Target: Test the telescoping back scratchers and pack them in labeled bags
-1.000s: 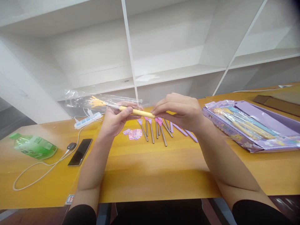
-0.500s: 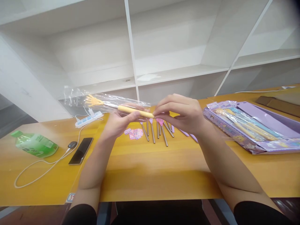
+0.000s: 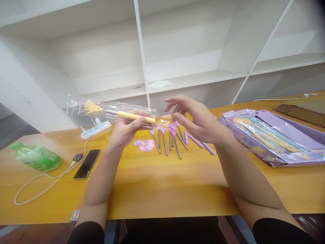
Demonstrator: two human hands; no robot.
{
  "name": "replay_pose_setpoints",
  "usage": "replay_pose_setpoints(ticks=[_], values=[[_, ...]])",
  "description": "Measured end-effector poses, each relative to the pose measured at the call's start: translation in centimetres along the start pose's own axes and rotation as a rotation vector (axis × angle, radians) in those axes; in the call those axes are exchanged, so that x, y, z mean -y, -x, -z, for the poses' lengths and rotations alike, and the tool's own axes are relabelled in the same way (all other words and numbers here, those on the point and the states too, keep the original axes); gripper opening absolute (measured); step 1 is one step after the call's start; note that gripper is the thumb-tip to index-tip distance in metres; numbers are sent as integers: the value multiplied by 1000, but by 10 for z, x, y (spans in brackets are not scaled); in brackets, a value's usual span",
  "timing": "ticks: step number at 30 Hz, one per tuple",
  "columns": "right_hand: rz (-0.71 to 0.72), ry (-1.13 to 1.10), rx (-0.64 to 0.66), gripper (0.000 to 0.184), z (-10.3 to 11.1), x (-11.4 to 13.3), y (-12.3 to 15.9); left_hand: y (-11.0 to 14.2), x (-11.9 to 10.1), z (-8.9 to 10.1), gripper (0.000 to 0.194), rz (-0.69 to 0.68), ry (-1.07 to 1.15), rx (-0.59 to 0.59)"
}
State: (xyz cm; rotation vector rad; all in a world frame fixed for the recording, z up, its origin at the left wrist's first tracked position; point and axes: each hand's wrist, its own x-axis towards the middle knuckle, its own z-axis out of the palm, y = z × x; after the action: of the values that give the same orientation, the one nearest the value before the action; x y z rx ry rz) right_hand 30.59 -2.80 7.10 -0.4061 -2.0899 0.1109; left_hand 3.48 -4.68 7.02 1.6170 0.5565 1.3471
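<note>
A yellow back scratcher [image 3: 135, 117] with a hand-shaped head lies inside a clear plastic sleeve [image 3: 73, 103]. My left hand [image 3: 127, 130] is wrapped round its handle, thumb on top, and holds it level above the table. To the right, my right hand [image 3: 196, 118] is raised with its fingers apart and curved, off the handle's end. Beneath the hands, several metal rods with pink and purple hand-shaped heads [image 3: 173, 130] lie on the table, beside several purple handle tubes [image 3: 196, 141]. Small pink printed cards [image 3: 146, 145] are left of the rods.
At the right stands a purple display box [image 3: 281, 157] holding several wrapped yellow and blue back scratchers [image 3: 274, 135]. On the left are a green bottle [image 3: 38, 157], a phone [image 3: 87, 164], a white cable and a power strip [image 3: 95, 129]. White shelves [image 3: 188, 81] rise behind the table.
My right hand has let go of the handle's end and its fingers have spread. My left hand has shifted slightly left with the wrapped back scratcher.
</note>
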Motion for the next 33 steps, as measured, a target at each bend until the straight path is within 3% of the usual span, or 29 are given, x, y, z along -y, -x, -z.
replay_pose_setpoints(ticks=[3, 7, 13, 17, 26, 33], values=[[101, -2, -29, 38, -3, -2, -1, -1, -1, 1, 30, 27, 12, 1], [259, 82, -123, 15, -6, -4, -2, -2, 2, 1, 31, 78, 38, 63], [319, 113, -126, 9, -6, -2, -2, -3, 9, -5, 31, 161, 11, 115], [321, 104, -61, 6, -11, -1, -4, -1, 17, -10, 27, 199, -19, 184], [199, 51, 16, 4, -11, 1, -3, -1, 26, -9, 30, 211, -2, 212], [188, 40, 29, 3, -13, 1, -3, 0, 23, -9, 30, 185, -195, 221]])
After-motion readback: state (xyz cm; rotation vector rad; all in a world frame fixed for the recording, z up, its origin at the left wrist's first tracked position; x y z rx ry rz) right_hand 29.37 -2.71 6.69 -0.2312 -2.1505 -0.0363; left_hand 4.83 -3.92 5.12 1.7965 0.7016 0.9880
